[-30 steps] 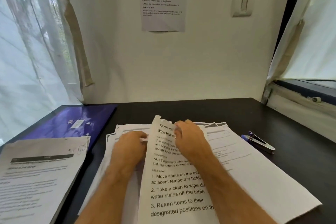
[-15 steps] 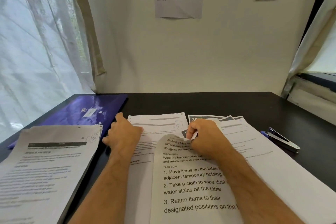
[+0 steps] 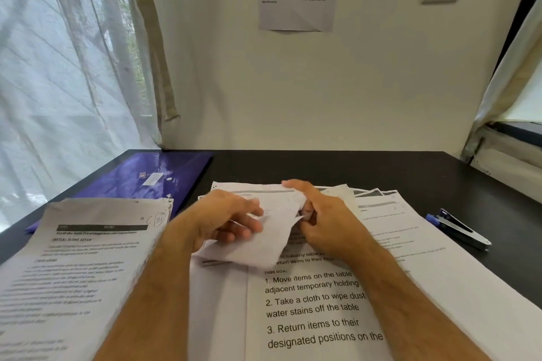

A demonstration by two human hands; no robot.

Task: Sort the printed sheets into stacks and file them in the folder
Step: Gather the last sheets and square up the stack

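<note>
The top sheet (image 3: 264,231) of the middle pile (image 3: 410,261), flat half a second ago, is now folded back. The left hand (image 3: 228,220) and right hand (image 3: 325,214) both pinch its top edge, separating it for sorting. The purple folder (image 3: 146,176) lies closed, far left.

White sheets (image 3: 319,311) with black print, purple folder (image 3: 152,176), black table (image 3: 337,167), blue-and-silver stapler (image 3: 457,228)
</note>
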